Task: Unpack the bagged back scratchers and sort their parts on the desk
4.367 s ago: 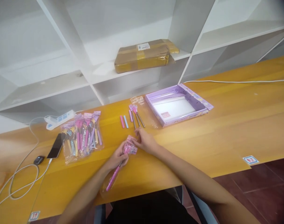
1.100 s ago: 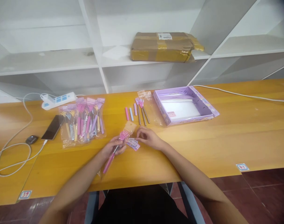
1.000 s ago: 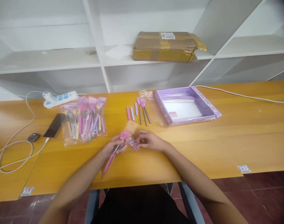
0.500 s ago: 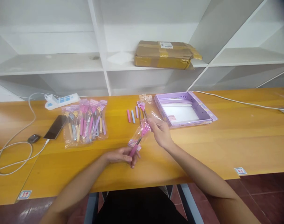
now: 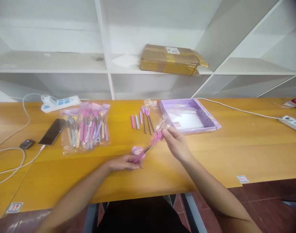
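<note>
Gripping a pink back scratcher point(image 5: 147, 149) above the bench point(image 5: 211, 155) with left hand point(image 5: 127, 162), pinching clear wrapping point(image 5: 163, 122) with right hand point(image 5: 176, 143). Flanked by bagged scratchers point(image 5: 86, 129) and purple box point(image 5: 206, 115), fronted by loose scratchers point(image 5: 149, 123).

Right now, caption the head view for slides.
Left hand holding a pink-handled stick, right hand at its pink head, above a wooden table.

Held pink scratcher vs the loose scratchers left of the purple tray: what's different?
Handle: the held scratcher has a pink grip; the loose scratchers show bare metal rods.
Pose: the held scratcher is in the left hand, with the right hand at its blurred pink head; the loose scratchers lie on the table.
Shared: metal rods.
</note>
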Demonstrator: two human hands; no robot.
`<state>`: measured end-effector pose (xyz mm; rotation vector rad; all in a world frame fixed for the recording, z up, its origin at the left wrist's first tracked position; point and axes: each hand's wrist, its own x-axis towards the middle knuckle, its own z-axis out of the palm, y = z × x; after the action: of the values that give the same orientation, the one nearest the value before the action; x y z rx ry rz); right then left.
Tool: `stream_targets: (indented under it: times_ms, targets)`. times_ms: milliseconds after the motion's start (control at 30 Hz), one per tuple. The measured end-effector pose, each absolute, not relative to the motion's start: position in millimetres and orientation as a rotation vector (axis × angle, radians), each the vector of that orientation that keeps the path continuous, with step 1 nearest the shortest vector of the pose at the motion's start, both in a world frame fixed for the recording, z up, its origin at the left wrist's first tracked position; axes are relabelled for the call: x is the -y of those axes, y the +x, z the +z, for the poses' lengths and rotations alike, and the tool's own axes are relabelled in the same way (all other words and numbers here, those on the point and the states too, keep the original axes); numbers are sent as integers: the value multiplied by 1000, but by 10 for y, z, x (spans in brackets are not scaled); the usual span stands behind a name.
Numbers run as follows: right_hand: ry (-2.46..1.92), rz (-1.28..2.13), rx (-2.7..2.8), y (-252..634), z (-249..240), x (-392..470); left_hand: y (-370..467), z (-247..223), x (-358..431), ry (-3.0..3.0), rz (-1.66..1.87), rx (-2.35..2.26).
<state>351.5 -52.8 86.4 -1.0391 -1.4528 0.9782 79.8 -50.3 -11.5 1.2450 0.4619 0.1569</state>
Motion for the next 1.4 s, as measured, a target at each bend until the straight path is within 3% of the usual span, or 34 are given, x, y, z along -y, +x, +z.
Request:
stream_targets:
  times_ms: [167,333,533,667,833,1000,1100,1200,1333,1400]
  targets:
    - [-1023,799,1607,3466,1024,619,808,-136,504,1325,182,-448]
    - [-987,590,1238,3527,1144,604,812,-169,522,1340,143,-449]
    - [-754,433,1012,4226,1422,-128,796,-95,529,1367,120,-389]
    - [-1211,391,1358,4385,1133,-885,788,-90,537,1294,139,-378]
    - [-1907,197,1838,3956,476,-1339,802,-142,551,1205,178,-390]
    - [-2091,-95,1992,3765,236,-1326,818,-152,555,1137,212,-352]
    - [-1959,-177,1981,3783,282,-1172,842,-176,572,1084,244,-367]
    - [-1699,154,2002,3770,363,-765,861,-212,594,1034,317,-414]
    - [-1116,1350,2300,3652,465,62,838,-191,615,1298,452,-565]
    - [-894,1724,2252,3536,481,454,827,-156,631,1680,489,-689]
